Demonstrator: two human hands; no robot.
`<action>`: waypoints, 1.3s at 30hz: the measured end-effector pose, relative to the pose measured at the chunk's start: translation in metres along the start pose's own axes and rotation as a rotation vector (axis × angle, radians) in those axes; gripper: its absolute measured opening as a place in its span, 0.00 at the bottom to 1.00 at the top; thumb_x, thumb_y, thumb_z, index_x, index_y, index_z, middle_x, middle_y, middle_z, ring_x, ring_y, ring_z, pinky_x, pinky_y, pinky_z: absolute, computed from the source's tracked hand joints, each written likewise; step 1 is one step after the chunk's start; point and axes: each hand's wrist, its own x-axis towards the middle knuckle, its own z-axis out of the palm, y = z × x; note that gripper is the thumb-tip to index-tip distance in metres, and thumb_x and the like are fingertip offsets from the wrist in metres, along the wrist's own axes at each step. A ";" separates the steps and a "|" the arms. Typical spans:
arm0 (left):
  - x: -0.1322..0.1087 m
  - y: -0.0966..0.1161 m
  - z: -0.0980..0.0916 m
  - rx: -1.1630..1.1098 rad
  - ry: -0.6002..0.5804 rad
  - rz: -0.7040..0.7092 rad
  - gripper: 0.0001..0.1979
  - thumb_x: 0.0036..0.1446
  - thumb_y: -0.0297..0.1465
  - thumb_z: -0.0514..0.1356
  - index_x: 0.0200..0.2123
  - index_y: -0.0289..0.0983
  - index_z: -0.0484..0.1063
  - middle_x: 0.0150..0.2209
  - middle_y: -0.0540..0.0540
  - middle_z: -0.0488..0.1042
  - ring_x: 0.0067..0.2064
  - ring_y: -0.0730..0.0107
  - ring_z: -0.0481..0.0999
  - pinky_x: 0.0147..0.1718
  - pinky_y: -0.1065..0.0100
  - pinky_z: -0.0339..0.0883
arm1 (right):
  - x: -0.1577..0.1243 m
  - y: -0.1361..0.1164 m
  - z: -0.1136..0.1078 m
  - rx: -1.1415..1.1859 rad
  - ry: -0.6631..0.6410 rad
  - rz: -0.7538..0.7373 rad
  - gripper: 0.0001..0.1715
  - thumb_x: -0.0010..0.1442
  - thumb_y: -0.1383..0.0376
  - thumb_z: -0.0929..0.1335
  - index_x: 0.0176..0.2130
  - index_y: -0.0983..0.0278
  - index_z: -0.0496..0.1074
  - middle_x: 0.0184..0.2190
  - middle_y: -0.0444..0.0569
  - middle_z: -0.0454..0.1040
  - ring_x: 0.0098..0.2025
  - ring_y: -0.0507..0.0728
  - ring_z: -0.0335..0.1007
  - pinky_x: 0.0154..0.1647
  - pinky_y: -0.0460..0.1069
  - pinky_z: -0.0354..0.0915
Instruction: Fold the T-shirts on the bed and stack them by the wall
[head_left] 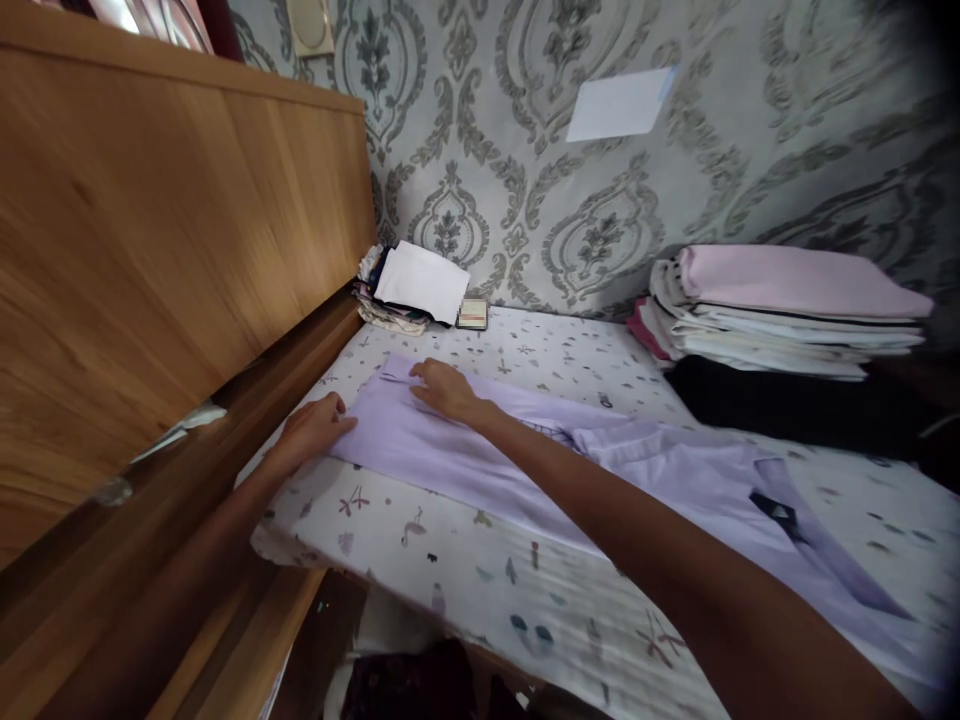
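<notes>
A lilac shirt (525, 460) lies spread along a bed with a white patterned sheet (465, 560). My left hand (311, 428) rests at the shirt's far left end, its fingers bent over the hem edge. My right hand (444, 388) lies flat on the same end of the shirt, fingers stretched out and pressing the cloth down. The shirt's collar and dark label (780, 510) lie toward the right.
A wooden headboard (172, 220) runs along the left. A small pile of folded cloths (412, 285) sits in the far corner beside a small box (472, 314). A stack of folded clothes (780, 310) rests on dark fabric at the right. Patterned wallpaper (570, 180) stands behind.
</notes>
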 end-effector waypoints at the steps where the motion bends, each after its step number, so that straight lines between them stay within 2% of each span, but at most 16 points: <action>1: -0.001 0.001 0.000 0.005 0.009 0.004 0.16 0.57 0.46 0.56 0.41 0.42 0.70 0.34 0.49 0.77 0.37 0.62 0.75 0.30 0.66 0.57 | 0.010 -0.004 0.004 -0.015 -0.002 0.009 0.19 0.66 0.68 0.64 0.55 0.64 0.73 0.55 0.58 0.74 0.58 0.64 0.69 0.54 0.55 0.68; 4: -0.002 0.003 0.000 -0.009 0.021 0.011 0.15 0.59 0.46 0.55 0.41 0.42 0.69 0.32 0.50 0.76 0.36 0.62 0.75 0.30 0.66 0.56 | 0.027 -0.010 0.015 -0.056 -0.016 0.033 0.18 0.65 0.71 0.62 0.52 0.64 0.74 0.53 0.61 0.74 0.57 0.67 0.69 0.51 0.56 0.68; 8: -0.002 0.001 0.001 -0.058 0.030 0.004 0.14 0.59 0.45 0.55 0.41 0.42 0.69 0.32 0.50 0.76 0.36 0.63 0.74 0.31 0.66 0.56 | 0.033 -0.010 0.025 -0.065 -0.023 0.044 0.19 0.66 0.73 0.59 0.48 0.64 0.75 0.50 0.59 0.76 0.52 0.65 0.71 0.48 0.55 0.67; 11: -0.002 0.000 0.002 -0.075 0.030 -0.005 0.13 0.59 0.44 0.56 0.41 0.42 0.69 0.32 0.50 0.75 0.36 0.63 0.74 0.31 0.66 0.56 | 0.036 -0.008 0.026 -0.038 -0.033 0.031 0.16 0.66 0.70 0.61 0.46 0.64 0.76 0.49 0.57 0.77 0.50 0.63 0.73 0.46 0.52 0.65; 15: -0.001 0.003 0.000 -0.075 -0.005 -0.022 0.13 0.59 0.44 0.57 0.40 0.42 0.69 0.33 0.49 0.76 0.36 0.62 0.75 0.31 0.66 0.56 | 0.051 0.002 0.019 0.020 -0.085 0.007 0.12 0.66 0.66 0.64 0.41 0.64 0.77 0.41 0.52 0.79 0.45 0.58 0.74 0.45 0.49 0.65; 17: 0.000 0.006 -0.002 -0.050 -0.017 -0.035 0.14 0.59 0.45 0.57 0.40 0.41 0.69 0.34 0.48 0.77 0.37 0.61 0.75 0.31 0.66 0.56 | 0.065 0.008 0.015 0.043 -0.087 0.023 0.14 0.64 0.69 0.64 0.45 0.65 0.77 0.42 0.51 0.79 0.46 0.57 0.74 0.48 0.48 0.65; 19: -0.001 0.009 -0.004 -0.016 -0.033 -0.061 0.14 0.59 0.46 0.57 0.38 0.42 0.69 0.35 0.47 0.77 0.38 0.60 0.75 0.32 0.65 0.56 | 0.081 0.015 0.014 0.055 -0.075 0.062 0.21 0.61 0.72 0.65 0.54 0.66 0.73 0.47 0.53 0.78 0.49 0.58 0.73 0.51 0.49 0.65; 21: -0.002 0.011 -0.005 0.006 -0.056 -0.070 0.14 0.59 0.47 0.57 0.36 0.42 0.70 0.36 0.47 0.78 0.39 0.59 0.75 0.31 0.65 0.55 | 0.097 0.019 0.015 0.070 -0.088 0.097 0.28 0.56 0.71 0.70 0.57 0.68 0.71 0.49 0.56 0.77 0.50 0.60 0.73 0.51 0.51 0.67; 23: -0.003 0.013 -0.006 0.017 -0.075 -0.060 0.15 0.58 0.47 0.57 0.32 0.42 0.70 0.35 0.47 0.78 0.39 0.58 0.74 0.30 0.65 0.54 | 0.111 0.021 0.016 0.098 -0.142 0.107 0.29 0.51 0.70 0.74 0.53 0.67 0.73 0.44 0.53 0.79 0.45 0.60 0.76 0.45 0.50 0.70; 26: -0.004 0.012 -0.004 0.002 -0.085 -0.038 0.15 0.58 0.46 0.57 0.28 0.41 0.68 0.30 0.49 0.75 0.35 0.61 0.72 0.28 0.65 0.51 | 0.124 0.020 0.016 0.147 -0.225 0.096 0.19 0.47 0.73 0.74 0.41 0.64 0.76 0.29 0.45 0.78 0.34 0.56 0.75 0.35 0.46 0.71; 30: -0.003 0.007 0.000 -0.135 -0.013 -0.010 0.13 0.56 0.43 0.57 0.26 0.41 0.64 0.26 0.52 0.69 0.30 0.67 0.67 0.27 0.66 0.51 | 0.127 0.016 0.011 0.222 -0.228 0.089 0.11 0.46 0.77 0.73 0.32 0.65 0.73 0.22 0.42 0.72 0.31 0.53 0.74 0.31 0.43 0.69; 35: -0.003 0.010 0.003 -0.417 0.057 0.087 0.12 0.55 0.42 0.57 0.27 0.40 0.62 0.24 0.54 0.63 0.27 0.71 0.62 0.28 0.68 0.55 | 0.117 0.013 -0.001 0.388 -0.233 0.120 0.16 0.50 0.79 0.71 0.39 0.66 0.71 0.22 0.40 0.72 0.25 0.52 0.74 0.26 0.44 0.71; 37: -0.007 0.020 -0.001 -0.419 0.102 0.111 0.11 0.56 0.41 0.56 0.29 0.41 0.63 0.25 0.54 0.64 0.27 0.71 0.62 0.28 0.68 0.55 | 0.111 0.014 -0.009 0.448 -0.243 0.120 0.19 0.51 0.80 0.71 0.43 0.66 0.71 0.22 0.40 0.72 0.24 0.51 0.74 0.26 0.44 0.72; 39: -0.013 0.035 -0.008 -0.368 0.137 0.130 0.10 0.57 0.40 0.56 0.30 0.41 0.63 0.25 0.54 0.65 0.28 0.71 0.62 0.29 0.68 0.55 | 0.104 0.016 -0.018 0.487 -0.269 0.099 0.19 0.50 0.81 0.71 0.42 0.66 0.72 0.21 0.39 0.71 0.24 0.50 0.73 0.26 0.43 0.71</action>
